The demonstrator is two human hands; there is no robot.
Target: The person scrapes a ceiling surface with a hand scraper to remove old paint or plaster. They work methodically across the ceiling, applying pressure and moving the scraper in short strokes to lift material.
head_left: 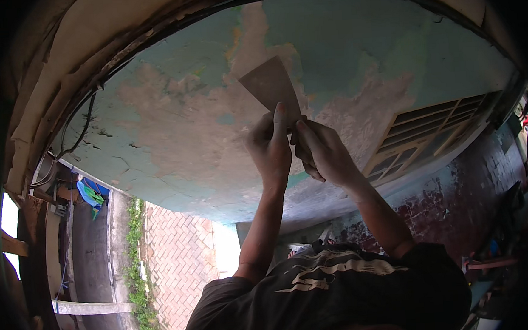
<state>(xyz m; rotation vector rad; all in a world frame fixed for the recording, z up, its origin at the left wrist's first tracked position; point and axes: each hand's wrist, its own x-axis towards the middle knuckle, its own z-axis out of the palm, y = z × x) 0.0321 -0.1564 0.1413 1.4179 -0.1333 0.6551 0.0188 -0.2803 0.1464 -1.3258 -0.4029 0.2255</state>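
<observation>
Grey, the tapering sheet point(273, 84) slants lengthwise up-left, broad end uppermost, left hand point(270, 144) and right hand point(329, 154) pinching its base.

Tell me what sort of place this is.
Probably the porch or outside of a worn house, judging by the peeling green wall, the slatted window and the brick paving edged with plants.

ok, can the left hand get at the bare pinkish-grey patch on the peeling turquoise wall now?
Probably: the left hand is raised before the patch, with only the flat, tapered brownish-grey sheet it holds seen between; depth is unclear.
</observation>
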